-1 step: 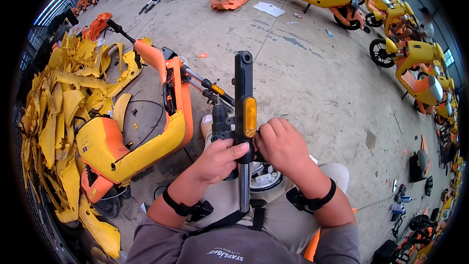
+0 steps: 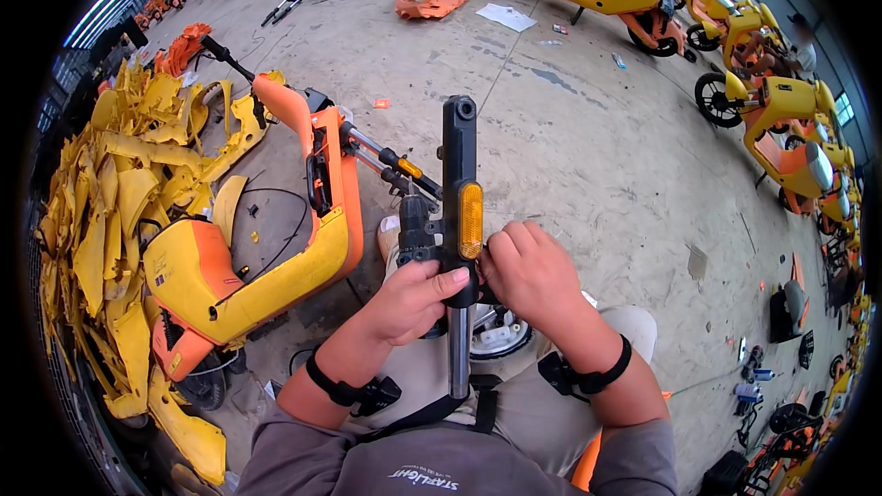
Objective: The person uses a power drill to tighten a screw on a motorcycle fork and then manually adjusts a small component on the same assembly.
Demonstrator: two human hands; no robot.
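A fork leg [image 2: 459, 147] stands upright before me, black above with an orange reflector [image 2: 470, 220] and a chrome tube [image 2: 459, 358] below. My left hand [image 2: 413, 305] is closed round it below the reflector, thumb across the front. Just left of it is a black tool [image 2: 418, 230], apparently a drill, over my left hand; whether I grip it too is unclear. My right hand [image 2: 524, 271] is closed at the fork's right side by the reflector, its fingertips hidden. A round metal part [image 2: 496, 340] lies partly hidden behind the chrome tube, between my legs.
A part-stripped orange and yellow scooter [image 2: 230, 276] lies at left, beside a pile of yellow panels [image 2: 119, 193]. An orange panel [image 2: 423, 2] and paper [image 2: 505, 16] lie ahead. Yellow scooters [image 2: 781, 138] line the right, where a person [image 2: 801, 55] sits. Loose parts [image 2: 788, 312] lie at right.
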